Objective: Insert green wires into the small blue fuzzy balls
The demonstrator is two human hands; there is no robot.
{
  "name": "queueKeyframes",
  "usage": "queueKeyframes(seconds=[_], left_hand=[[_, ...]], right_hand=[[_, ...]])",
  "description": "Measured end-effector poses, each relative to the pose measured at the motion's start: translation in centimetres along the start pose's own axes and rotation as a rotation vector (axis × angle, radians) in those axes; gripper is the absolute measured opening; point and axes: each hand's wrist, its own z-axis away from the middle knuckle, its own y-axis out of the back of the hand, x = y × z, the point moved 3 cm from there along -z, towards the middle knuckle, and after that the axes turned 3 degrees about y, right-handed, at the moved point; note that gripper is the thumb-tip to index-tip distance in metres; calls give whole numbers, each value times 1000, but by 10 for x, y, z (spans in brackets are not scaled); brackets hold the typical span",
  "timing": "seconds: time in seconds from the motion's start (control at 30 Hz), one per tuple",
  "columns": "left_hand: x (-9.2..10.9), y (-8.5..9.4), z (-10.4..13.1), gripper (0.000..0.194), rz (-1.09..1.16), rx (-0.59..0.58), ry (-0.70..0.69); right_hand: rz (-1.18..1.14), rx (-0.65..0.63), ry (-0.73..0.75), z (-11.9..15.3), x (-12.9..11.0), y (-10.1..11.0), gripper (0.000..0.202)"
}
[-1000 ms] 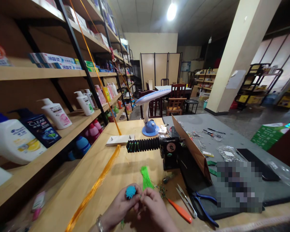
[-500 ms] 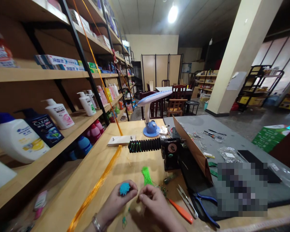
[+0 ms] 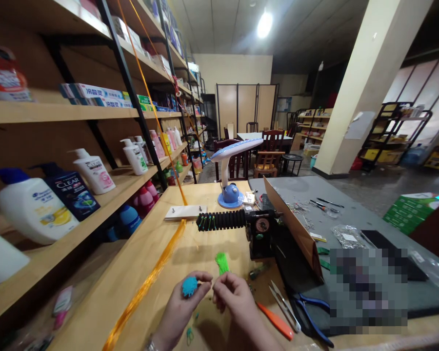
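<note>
My left hand (image 3: 183, 304) is closed around a bright blue tufted bundle (image 3: 189, 286), with its thumb and forefinger pointing right. Close beside it, my right hand (image 3: 234, 297) has thumb and fingers pinched together; whatever they hold is too small to make out. Just beyond the right fingertips lies a bright green bundle of strands (image 3: 222, 262). Little teal loops (image 3: 189, 336) rest on the wooden table (image 3: 139, 297) below my hands. Ahead stands a black ribbed roller (image 3: 223, 220) on a black machine (image 3: 261, 234), with thin green threads wound over its left end.
An orange-handled tool (image 3: 276, 321), silver thread snips (image 3: 285, 306) and blue-handled pliers (image 3: 314, 317) lie on the right. Orange strands (image 3: 149, 278) run along the left under a white plate (image 3: 185, 212). A blue-white lamp (image 3: 229, 195), cardboard sheet (image 3: 292, 224) and bottle-filled shelf (image 3: 124, 187) stand around.
The camera view has shifted slightly. My right hand has risen a little, its pinched fingers now nearer the green bundle. My left hand keeps the blue bundle in about the same place.
</note>
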Motion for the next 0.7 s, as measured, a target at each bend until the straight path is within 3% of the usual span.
queueKeyframes(seconds=[0.1, 0.2, 0.4, 0.57, 0.7], left_hand=[[-12, -5, 2, 37, -23, -124, 25], [-20, -10, 2, 29, -21, -225, 9], [-23, -8, -3, 25, -28, -147, -34], [-19, -5, 0, 29, -86, -117, -19], [-18, -6, 3, 31, -92, -140, 0]], right_hand=[[-138, 25, -25, -3, 4, 6, 51], [-263, 80, -40, -4, 7, 10, 48], [-351, 135, -50, -1, 5, 10, 43], [-113, 183, 70, 6, 7, 18, 41], [141, 87, 164, 15, 9, 17, 39]])
